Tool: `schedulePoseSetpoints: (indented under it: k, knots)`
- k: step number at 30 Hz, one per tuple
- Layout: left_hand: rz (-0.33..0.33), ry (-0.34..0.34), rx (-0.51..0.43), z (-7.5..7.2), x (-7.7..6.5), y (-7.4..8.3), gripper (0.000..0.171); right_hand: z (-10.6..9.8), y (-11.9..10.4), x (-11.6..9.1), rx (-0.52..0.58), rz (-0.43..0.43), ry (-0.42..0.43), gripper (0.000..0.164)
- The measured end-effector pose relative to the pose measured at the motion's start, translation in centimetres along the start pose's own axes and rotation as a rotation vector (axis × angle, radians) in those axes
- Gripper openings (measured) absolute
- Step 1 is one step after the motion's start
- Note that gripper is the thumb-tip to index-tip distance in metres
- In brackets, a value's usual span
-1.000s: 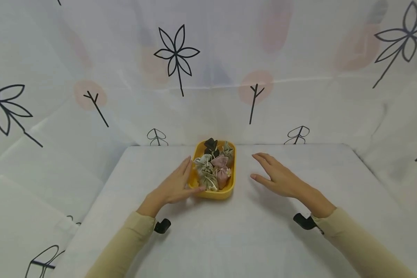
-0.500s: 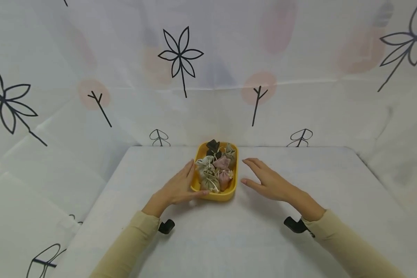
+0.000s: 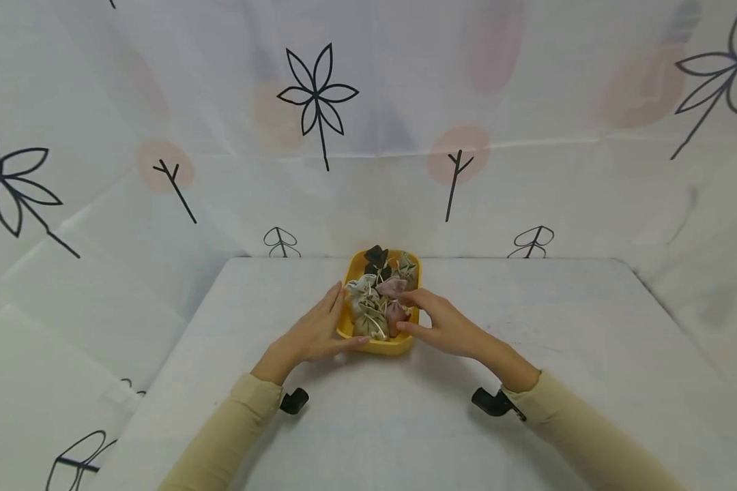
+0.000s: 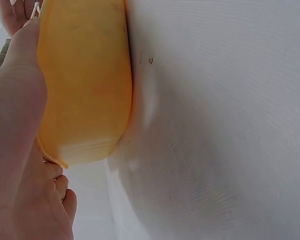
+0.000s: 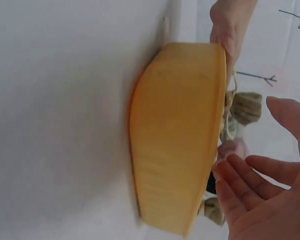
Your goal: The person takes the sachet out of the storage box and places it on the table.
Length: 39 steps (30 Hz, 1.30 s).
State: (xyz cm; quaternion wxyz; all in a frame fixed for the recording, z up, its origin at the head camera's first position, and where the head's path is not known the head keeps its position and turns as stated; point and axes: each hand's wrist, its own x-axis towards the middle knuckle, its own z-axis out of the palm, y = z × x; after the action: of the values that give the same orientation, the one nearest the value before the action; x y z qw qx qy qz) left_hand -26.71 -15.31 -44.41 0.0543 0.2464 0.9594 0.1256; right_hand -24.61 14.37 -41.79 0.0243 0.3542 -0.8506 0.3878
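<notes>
A yellow plastic bin (image 3: 383,346) with rounded corners holds several small drawstring pouches. My left hand (image 3: 310,334) rests on its left side with fingers fairly straight, the thumb lying across the near rim. Over the bin's right rim reaches my right hand (image 3: 445,324), thumb and fingers apart. Its fingertips overlap the pink pouch (image 3: 396,315) in the head view. Nothing sits in that hand's grasp in the right wrist view. Beside the pink pouch are an olive pouch (image 3: 368,320) and a pale one (image 3: 361,286). A black pouch (image 3: 377,258) lies farther back.
The bin stands near the back edge of a white-covered table (image 3: 368,423). Behind it hangs a white sheet (image 3: 381,191) with line-drawn flowers. Both wrists carry black camera mounts, the right mount (image 3: 491,401) showing below the sleeve.
My right hand has moved left from beside the bin to over its right rim and the pouches. The left hand has kept its place on the bin.
</notes>
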Motion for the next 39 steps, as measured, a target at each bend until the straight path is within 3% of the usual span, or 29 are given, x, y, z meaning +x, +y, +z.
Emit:
schedulePoseSetpoints:
  k: [13, 24, 30, 39]
  knots:
    - [0.034, 0.032, 0.011, 0.3, 0.5, 0.2, 0.123, 2.2, -0.6, 1.3, 0.078, -0.008, 0.067, 0.046]
    - [0.025, 0.017, 0.027, 0.4, -0.1, -0.3, 0.123, 5.3, -1.2, 3.4, -0.042, 0.125, 0.149, 0.032]
    - [0.023, 0.015, 0.028, 0.3, -0.1, -0.3, 0.124, 5.9, -1.4, 3.8, -0.079, 0.169, 0.182, 0.021]
    - [0.023, 0.013, 0.025, 0.2, -0.1, -0.2, 0.122, 6.3, -1.4, 3.6, -0.148, 0.208, 0.182, 0.025]
